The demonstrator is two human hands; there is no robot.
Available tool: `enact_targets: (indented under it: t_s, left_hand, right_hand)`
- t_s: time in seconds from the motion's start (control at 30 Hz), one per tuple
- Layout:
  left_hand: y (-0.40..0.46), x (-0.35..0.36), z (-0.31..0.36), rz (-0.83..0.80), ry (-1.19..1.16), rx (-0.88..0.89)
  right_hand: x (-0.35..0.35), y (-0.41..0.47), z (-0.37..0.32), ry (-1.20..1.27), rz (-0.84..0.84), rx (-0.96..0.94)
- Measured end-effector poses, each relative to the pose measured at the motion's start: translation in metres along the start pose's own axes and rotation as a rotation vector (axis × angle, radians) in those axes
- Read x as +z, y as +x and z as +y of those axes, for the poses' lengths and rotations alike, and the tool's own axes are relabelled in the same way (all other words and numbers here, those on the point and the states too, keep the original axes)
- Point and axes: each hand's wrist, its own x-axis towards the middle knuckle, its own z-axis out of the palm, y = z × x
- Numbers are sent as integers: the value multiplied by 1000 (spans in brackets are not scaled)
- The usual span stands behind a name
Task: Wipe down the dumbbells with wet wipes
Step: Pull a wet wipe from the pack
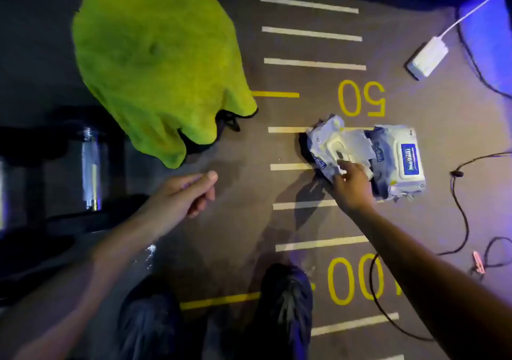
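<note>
Two wet-wipe packs lie on the gym floor at the right. The nearer, crumpled pack [336, 144] has its lid flipped up; the second pack [401, 160] carries a blue label. My right hand [353, 185] reaches onto the crumpled pack, its fingertips at the opening. My left hand [188, 193] hovers over the floor with loosely curled fingers and holds nothing. A dumbbell [90, 165] with a chrome handle and black heads lies at the left edge, partly in shadow.
A bright green towel [158, 60] is draped over a dark object at the upper left. A white power adapter [428, 57] with its cable and black cords [461, 215] lie at the right. My two dark shoes [285, 304] stand at the bottom. Floor lines and numbers mark the mat.
</note>
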Motion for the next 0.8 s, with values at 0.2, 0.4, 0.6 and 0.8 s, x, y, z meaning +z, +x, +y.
enact_targets:
  t_s: [0.2, 0.4, 0.6, 0.8]
  left_hand:
    - [-11, 10, -16, -48, 97, 57]
    - [-31, 15, -17, -28, 120, 64]
    - [-27, 30, -31, 23, -8, -5]
    - [-11, 44, -40, 27, -77, -53]
  right_hand:
    - [7, 14, 23, -62, 84, -18]
    - [4, 32, 25, -161, -41, -17]
    - [5, 52, 24, -294, -116, -34]
    - [1, 63, 15, -344, 49, -35]
